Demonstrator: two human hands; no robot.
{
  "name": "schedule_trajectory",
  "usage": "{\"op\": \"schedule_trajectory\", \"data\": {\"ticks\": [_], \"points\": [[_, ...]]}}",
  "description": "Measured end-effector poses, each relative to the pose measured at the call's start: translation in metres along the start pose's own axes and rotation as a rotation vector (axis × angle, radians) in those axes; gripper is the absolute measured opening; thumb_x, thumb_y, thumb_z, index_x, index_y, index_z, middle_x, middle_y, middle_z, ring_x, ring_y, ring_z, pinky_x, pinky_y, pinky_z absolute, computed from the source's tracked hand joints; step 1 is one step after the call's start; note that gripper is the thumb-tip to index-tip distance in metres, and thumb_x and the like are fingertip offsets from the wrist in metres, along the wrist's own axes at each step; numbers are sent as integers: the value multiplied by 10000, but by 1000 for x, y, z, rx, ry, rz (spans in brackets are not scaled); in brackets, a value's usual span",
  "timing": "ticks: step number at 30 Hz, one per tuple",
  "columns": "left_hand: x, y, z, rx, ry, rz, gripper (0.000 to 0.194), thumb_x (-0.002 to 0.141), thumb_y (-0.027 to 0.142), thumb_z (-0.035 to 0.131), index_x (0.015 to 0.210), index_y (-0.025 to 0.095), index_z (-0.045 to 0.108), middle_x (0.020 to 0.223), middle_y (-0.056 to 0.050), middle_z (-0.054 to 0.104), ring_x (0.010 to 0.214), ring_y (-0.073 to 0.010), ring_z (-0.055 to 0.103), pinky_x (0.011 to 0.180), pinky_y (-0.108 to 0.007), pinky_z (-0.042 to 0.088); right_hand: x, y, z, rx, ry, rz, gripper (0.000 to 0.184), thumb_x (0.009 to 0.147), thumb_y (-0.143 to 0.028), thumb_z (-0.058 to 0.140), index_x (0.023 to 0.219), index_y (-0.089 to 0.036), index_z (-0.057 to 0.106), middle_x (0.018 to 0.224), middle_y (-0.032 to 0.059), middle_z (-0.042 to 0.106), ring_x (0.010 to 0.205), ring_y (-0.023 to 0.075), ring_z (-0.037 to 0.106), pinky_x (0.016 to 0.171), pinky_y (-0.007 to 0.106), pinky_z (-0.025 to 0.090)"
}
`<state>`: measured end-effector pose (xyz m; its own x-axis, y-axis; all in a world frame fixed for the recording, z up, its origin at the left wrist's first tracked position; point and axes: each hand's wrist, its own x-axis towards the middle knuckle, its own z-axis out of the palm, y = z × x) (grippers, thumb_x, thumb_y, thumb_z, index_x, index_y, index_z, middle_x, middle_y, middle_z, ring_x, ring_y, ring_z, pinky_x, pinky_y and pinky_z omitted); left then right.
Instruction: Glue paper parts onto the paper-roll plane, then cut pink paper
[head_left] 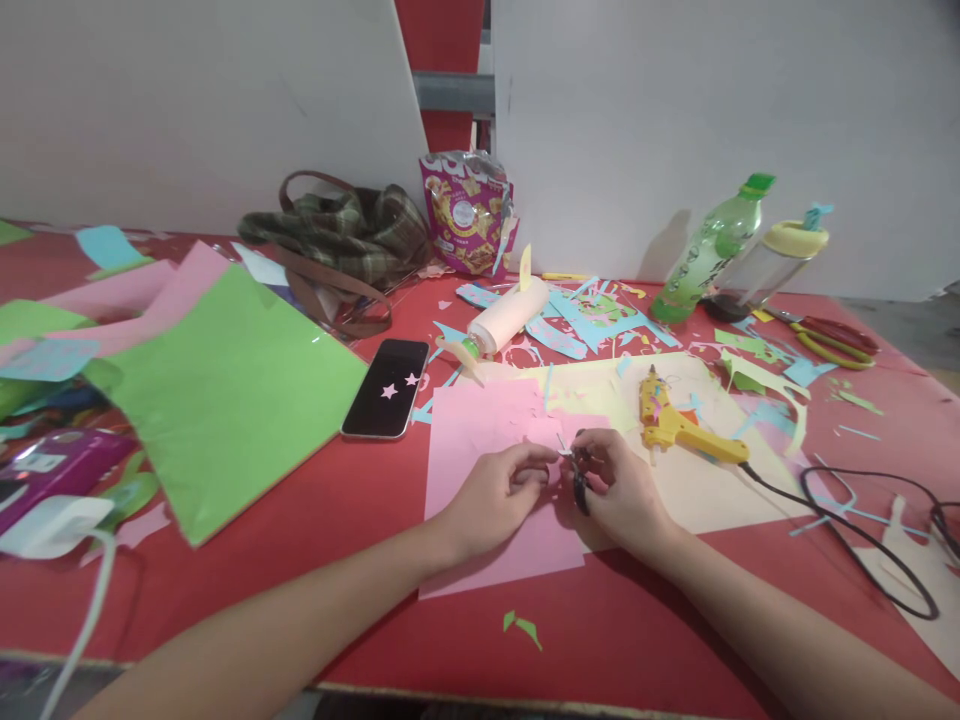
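Note:
My right hand (pixel 619 490) is closed on small black-handled scissors (pixel 579 480), whose blades point toward my left hand. My left hand (pixel 499 492) pinches a small pink paper piece (pixel 546 436) between thumb and fingers, right at the scissor tips. Both hands rest over a pink paper sheet (pixel 480 430) lying on the red table (pixel 360 510). A yellow glue gun (pixel 675 425) lies just right of my right hand on a cream sheet (pixel 712 490).
A phone (pixel 386 388) with two pink stars lies left of the pink sheet, beside green paper (pixel 225 390). A plaid bag (pixel 337 235), snack pouch (pixel 469 210), glue bottle (pixel 506 318), green bottle (pixel 705 250), red scissors (pixel 832 338), black cord (pixel 862 540) and paper scraps surround them.

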<state>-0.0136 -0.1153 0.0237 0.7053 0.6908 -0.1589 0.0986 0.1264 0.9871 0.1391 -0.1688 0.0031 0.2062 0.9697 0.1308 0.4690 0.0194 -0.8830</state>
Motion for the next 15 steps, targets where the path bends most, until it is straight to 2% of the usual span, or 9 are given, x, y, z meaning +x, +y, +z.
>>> {"op": "schedule_trajectory", "data": {"ticks": [6, 10, 15], "points": [[2, 3, -6, 240, -33, 62, 206, 763, 152, 408, 911, 127, 549, 838, -55, 607, 762, -134, 571, 709, -263, 458, -1, 0, -1, -103, -73, -147, 353, 590, -19, 449, 871, -233, 438, 840, 15, 550, 704, 136, 575, 563, 229, 469], [2, 3, -7, 231, -34, 49, 196, 751, 200, 455, 903, 133, 559, 859, -58, 619, 765, -141, 581, 696, -260, 468, 0, -3, -2, -165, -73, -241, 352, 575, -16, 453, 857, -225, 442, 795, 6, 559, 681, 136, 569, 584, 241, 460], [1, -1, -6, 202, 0, 17, 225, 717, 246, 528, 900, 123, 577, 846, -71, 633, 773, -159, 593, 702, -270, 476, 1, -6, -2, -164, -67, -276, 330, 585, -14, 455, 843, -220, 452, 777, 3, 564, 679, 132, 568, 586, 237, 453]]}}
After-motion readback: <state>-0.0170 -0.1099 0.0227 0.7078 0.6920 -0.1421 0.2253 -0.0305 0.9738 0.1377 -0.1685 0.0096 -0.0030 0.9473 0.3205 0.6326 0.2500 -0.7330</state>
